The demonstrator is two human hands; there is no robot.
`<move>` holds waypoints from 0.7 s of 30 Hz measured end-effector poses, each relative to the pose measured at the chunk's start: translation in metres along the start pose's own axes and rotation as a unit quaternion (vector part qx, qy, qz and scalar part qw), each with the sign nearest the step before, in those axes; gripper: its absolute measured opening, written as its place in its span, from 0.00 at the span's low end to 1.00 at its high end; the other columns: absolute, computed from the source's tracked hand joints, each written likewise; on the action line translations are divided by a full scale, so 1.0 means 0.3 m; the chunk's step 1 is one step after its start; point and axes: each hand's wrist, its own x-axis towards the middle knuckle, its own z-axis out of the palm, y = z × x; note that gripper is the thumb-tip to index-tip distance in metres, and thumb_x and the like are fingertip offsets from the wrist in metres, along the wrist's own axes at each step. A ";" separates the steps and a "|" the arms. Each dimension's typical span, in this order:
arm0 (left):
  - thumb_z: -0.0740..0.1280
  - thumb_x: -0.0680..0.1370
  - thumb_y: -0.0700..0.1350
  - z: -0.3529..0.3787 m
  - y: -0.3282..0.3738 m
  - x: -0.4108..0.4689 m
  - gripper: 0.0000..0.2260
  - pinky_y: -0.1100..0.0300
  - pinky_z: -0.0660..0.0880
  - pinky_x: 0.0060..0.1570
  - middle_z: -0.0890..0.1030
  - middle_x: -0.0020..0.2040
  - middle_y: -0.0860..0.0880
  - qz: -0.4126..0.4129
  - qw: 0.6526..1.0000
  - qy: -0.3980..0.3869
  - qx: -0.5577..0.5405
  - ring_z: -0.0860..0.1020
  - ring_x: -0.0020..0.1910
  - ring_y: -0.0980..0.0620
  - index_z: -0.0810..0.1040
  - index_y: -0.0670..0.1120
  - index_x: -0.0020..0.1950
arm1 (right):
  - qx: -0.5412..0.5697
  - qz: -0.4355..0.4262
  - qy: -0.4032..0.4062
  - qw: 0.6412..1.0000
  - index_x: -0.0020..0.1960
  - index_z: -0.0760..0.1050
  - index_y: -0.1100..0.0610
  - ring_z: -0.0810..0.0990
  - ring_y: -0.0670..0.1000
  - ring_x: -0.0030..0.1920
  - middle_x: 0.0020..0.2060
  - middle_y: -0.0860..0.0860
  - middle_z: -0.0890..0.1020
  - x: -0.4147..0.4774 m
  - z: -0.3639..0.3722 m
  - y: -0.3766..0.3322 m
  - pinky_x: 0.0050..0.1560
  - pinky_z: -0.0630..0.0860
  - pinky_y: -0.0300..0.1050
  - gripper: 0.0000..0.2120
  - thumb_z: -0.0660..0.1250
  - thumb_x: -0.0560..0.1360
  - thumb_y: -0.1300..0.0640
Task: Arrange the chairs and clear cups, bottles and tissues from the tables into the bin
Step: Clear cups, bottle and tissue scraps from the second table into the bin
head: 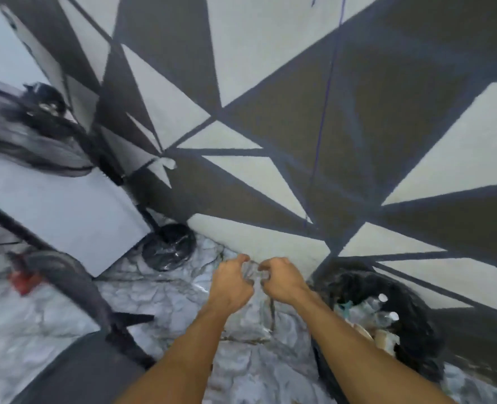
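Your left hand (232,282) and right hand (282,282) both clamp one crumpled clear plastic bottle (251,272) between them, fingers curled tight, above the marble floor (168,298) — the black-lined bin (410,333), holding bottles and cups, sits just right of your right forearm.

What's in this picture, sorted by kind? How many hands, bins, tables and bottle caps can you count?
Hands: 2, the left hand and right hand, both closed on one crumpled clear plastic item
Bins: 1, the black-lined bin
White tables: 1
White bottle caps showing in the bin: 2
Total: 7
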 end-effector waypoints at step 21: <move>0.71 0.69 0.42 -0.928 -1.052 -1.429 0.15 0.55 0.75 0.54 0.78 0.53 0.50 -0.403 0.830 0.386 -0.011 0.76 0.57 0.48 0.80 0.46 0.56 | -0.107 -0.476 -0.290 0.823 0.60 0.80 0.50 0.80 0.53 0.58 0.57 0.50 0.82 -0.597 1.117 -1.597 0.58 0.76 0.48 0.19 0.69 0.69 0.56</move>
